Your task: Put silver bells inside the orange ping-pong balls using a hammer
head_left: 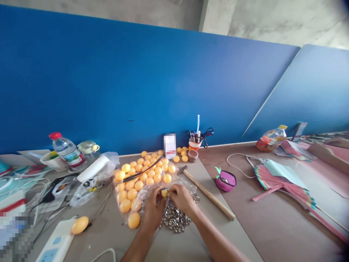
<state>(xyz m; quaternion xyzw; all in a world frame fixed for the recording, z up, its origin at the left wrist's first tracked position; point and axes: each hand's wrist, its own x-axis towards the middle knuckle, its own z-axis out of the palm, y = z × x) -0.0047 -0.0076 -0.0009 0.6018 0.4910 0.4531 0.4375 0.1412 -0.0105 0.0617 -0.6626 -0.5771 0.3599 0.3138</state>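
Note:
Over the grey table, my left hand [155, 201] is closed around an orange ball [164, 193] with something dark and shiny at its top. The fingers of my right hand [180, 195] are pinched together right beside the ball; whatever they hold is too small to make out. Under and between my wrists lies a heap of small shiny silver metal pieces [176, 219], partly on clear plastic. To the left, many orange balls [139, 186] lie in and around a clear plastic bag, a black strap [143, 170] across them.
A hammer [208, 194] with a wooden handle lies to the right, near a purple pouch [226, 181]. A cup of pens [195, 145] stands by the blue partition [152, 83]. Leftward are a power strip [58, 240], a water bottle [68, 151] and cables. Pink fans [280, 178] lie far right.

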